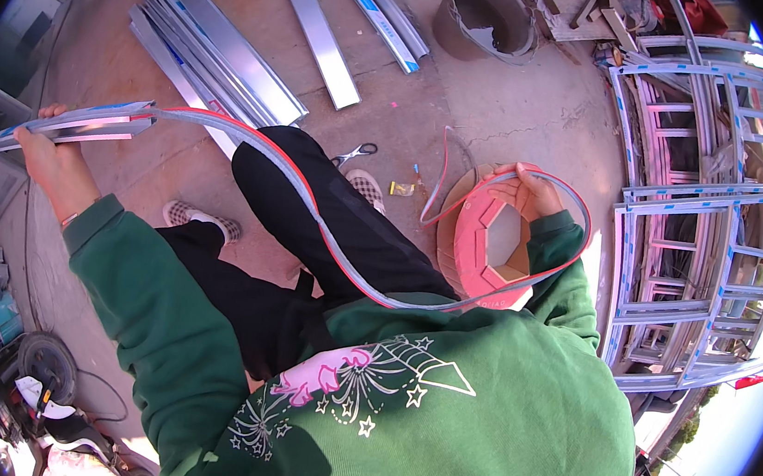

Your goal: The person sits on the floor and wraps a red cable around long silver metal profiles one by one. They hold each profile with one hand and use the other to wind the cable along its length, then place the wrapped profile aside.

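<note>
At the far left, my left hand (pixel 56 165) is closed around the end of a silvery aluminium profile (pixel 103 129) with blue tape on it. From the profile's right end a long grey weatherstrip (pixel 312 205) with a red edge runs in a wave over my black-trousered knee and across my lap. It loops up on the right to my right hand (pixel 529 194), whose curled fingers hold it. That hand is above a round cardboard reel (pixel 467 238) with a many-sided opening, standing beside my leg. A loose end of the strip curls to the left of the reel.
Several aluminium profiles (pixel 225 50) lie on the concrete floor ahead. Scissors (pixel 354 154) and a small yellow packet (pixel 401 189) lie near my checked shoe. A grey bucket (pixel 485 17) stands at the back. Stacked metal frames (pixel 673 204) fill the right; a black wheel (pixel 48 367) is lower left.
</note>
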{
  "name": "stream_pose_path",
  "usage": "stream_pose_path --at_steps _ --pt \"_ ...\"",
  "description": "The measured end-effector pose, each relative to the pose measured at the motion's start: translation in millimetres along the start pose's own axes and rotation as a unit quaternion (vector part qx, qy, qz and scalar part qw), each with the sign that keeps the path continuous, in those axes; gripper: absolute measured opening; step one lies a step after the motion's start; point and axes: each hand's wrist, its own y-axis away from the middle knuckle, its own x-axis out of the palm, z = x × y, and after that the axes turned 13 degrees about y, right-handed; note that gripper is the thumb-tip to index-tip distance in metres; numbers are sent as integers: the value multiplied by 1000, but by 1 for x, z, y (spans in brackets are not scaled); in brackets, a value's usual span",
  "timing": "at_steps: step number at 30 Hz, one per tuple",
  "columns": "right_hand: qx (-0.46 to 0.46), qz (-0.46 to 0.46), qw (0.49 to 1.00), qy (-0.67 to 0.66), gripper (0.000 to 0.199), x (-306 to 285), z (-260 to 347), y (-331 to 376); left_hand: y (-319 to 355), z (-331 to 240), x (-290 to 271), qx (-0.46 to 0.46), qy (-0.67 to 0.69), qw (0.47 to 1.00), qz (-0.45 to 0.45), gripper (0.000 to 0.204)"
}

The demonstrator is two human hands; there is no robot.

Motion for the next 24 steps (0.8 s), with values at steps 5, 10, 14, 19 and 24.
stream_pose_path --at_steps 5,10,14,19,24 --pt "297 -266 916 54 27 -15 -164 62 -10 1 -17 10 -15 1000 15 39" --pt "495 -76 823 268 20 -10 -277 185 -29 1 -28 -18 16 1000 14 39" --pt "570 -105 760 296 18 -5 -287 277 -31 2 -29 -14 16 1000 -8 39" --pt "601 -262 706 269 15 -44 -259 355 -36 8 -34 23 -8 999 -25 38" --pt "586 -383 674 236 14 -88 -246 357 -41 11 -40 83 -104 990 40 39"
